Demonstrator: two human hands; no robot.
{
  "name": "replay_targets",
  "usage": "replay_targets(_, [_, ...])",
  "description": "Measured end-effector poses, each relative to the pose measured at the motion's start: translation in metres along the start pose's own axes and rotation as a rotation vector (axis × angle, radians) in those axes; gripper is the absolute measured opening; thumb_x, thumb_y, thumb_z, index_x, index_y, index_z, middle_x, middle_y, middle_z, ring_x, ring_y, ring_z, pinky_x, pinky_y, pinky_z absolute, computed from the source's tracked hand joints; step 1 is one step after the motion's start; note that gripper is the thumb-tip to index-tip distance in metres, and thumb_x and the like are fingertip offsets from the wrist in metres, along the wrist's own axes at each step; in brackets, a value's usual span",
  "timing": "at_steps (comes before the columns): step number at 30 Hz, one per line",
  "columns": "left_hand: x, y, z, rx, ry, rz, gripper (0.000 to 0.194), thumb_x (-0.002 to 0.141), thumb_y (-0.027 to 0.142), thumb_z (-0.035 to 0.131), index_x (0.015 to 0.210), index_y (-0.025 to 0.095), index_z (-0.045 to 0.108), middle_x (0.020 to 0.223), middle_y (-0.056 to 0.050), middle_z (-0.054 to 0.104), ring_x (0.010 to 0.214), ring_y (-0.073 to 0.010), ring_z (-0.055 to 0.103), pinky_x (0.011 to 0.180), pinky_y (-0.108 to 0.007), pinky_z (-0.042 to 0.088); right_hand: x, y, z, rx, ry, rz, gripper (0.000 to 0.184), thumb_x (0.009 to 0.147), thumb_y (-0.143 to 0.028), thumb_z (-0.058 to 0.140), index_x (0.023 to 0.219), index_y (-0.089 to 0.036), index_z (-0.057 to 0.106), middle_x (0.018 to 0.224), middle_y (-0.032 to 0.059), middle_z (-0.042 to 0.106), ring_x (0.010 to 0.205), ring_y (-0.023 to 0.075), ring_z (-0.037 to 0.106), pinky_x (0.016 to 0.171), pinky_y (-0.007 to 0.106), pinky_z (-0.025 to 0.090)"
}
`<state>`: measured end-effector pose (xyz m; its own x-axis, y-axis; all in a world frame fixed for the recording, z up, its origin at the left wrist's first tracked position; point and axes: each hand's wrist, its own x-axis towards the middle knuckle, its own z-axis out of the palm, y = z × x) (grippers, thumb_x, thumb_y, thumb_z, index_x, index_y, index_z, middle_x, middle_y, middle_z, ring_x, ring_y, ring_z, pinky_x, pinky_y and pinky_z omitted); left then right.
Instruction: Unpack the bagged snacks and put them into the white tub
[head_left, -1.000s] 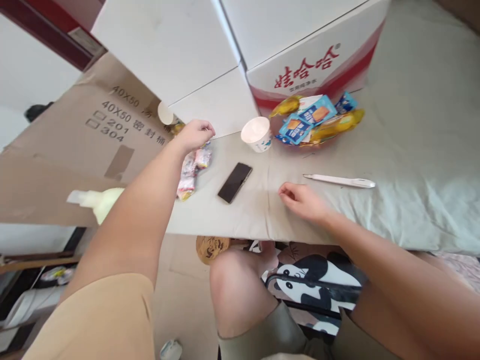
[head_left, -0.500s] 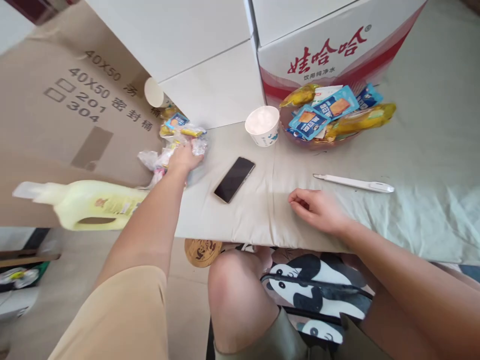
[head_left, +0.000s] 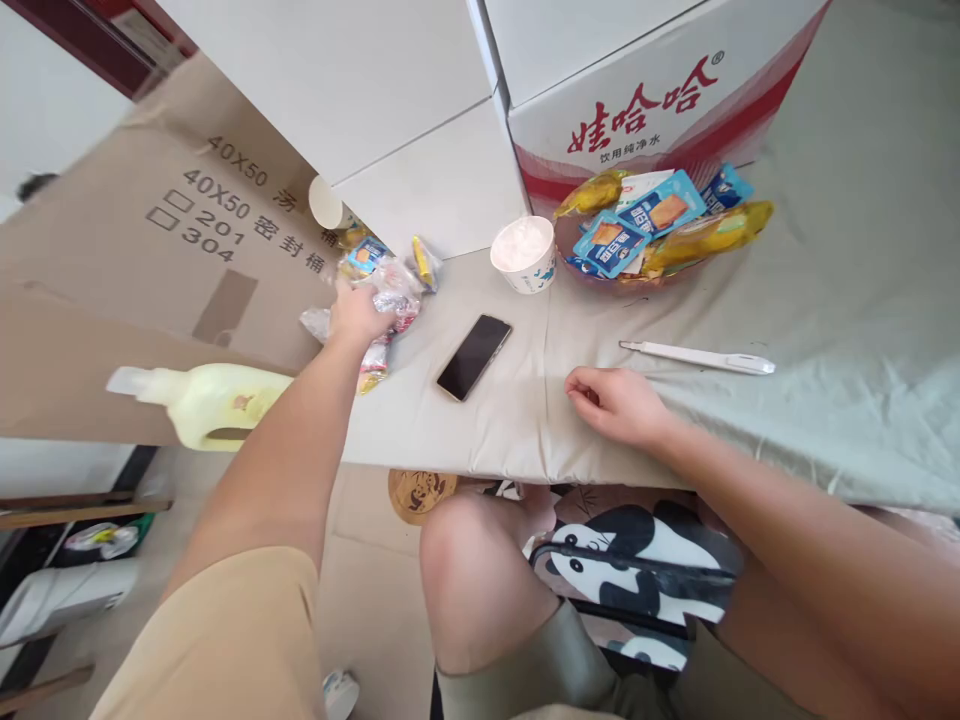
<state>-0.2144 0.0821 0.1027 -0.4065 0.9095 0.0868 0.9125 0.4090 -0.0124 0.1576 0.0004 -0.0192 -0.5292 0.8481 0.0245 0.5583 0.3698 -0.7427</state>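
My left hand (head_left: 358,315) reaches into a heap of clear plastic wrappers (head_left: 396,290) and small snack packets by the cardboard box. Its fingers curl down around the plastic, their tips hidden. A blue packet (head_left: 366,254) lies just beyond it, and a yellow packet (head_left: 424,264) sits apart to its right. My right hand (head_left: 616,402) rests on the cloth-covered surface with fingers loosely curled, and nothing shows in it. Between the hands lies a dark phone (head_left: 474,358). A slim white tool with a narrow tip (head_left: 697,357) lies beyond my right hand.
A white paper cup (head_left: 523,258) stands by a clear bowl (head_left: 645,284) of blue packets and yellow wrapped snacks. White cartons (head_left: 427,180) rise behind. At left are a large cardboard box (head_left: 150,290) and a pale yellow bottle (head_left: 217,395), partly behind my left arm.
My left hand has shifted slightly within the heap, and the yellow packet now lies separate to its right. The whole view has moved a little; my right hand keeps its loose curl.
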Motion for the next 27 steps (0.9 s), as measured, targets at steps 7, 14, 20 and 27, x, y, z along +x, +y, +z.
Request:
replay_targets(7, [-0.064,0.014,-0.041,-0.141,0.162,0.105,0.031,0.066,0.028,0.071,0.095,0.019,0.062,0.12,-0.013,0.052,0.116,-0.0302,0.056,0.099,-0.039,0.048,-0.017,0.001,-0.004,0.158,0.054,-0.042,0.016,0.084,-0.024,0.048,0.085,-0.02,0.064,0.067,0.0026,0.065,0.061,0.0167,0.055,0.063,0.029,0.039])
replay_targets(14, [-0.163,0.105,0.051,-0.797,-0.031,0.432,0.034,0.063,0.023,0.07,0.096,0.02,0.062,0.107,-0.008,0.062,0.103,-0.0238,0.063,0.093,-0.037,0.052,-0.031,0.013,-0.023,0.507,0.286,0.051,0.038,0.088,-0.033,0.048,0.122,-0.02,0.055,0.124,0.0136,0.066,0.095,0.0216,0.065,0.081,0.036,0.051])
replay_targets(20, [-0.191,0.193,0.129,-1.188,-0.218,0.416,0.055,0.077,0.024,0.069,0.128,0.026,0.05,0.138,-0.014,0.053,0.116,-0.0223,0.064,0.099,-0.038,0.053,-0.038,0.026,-0.039,0.263,0.328,0.154,0.023,0.081,-0.03,0.054,0.101,-0.019,0.058,0.08,0.0038,0.063,0.072,0.0188,0.057,0.069,0.031,0.043])
replay_targets(27, [-0.176,0.198,0.115,-1.184,-0.404,0.656,0.035,0.09,0.044,0.055,0.117,0.024,0.063,0.139,-0.011,0.058,0.131,-0.0292,0.054,0.106,-0.044,0.048,-0.03,0.027,-0.048,0.176,0.262,0.285,0.01,0.08,-0.029,0.055,0.077,-0.022,0.048,0.061,-0.0024,0.053,0.057,0.0144,0.048,0.058,0.028,0.035])
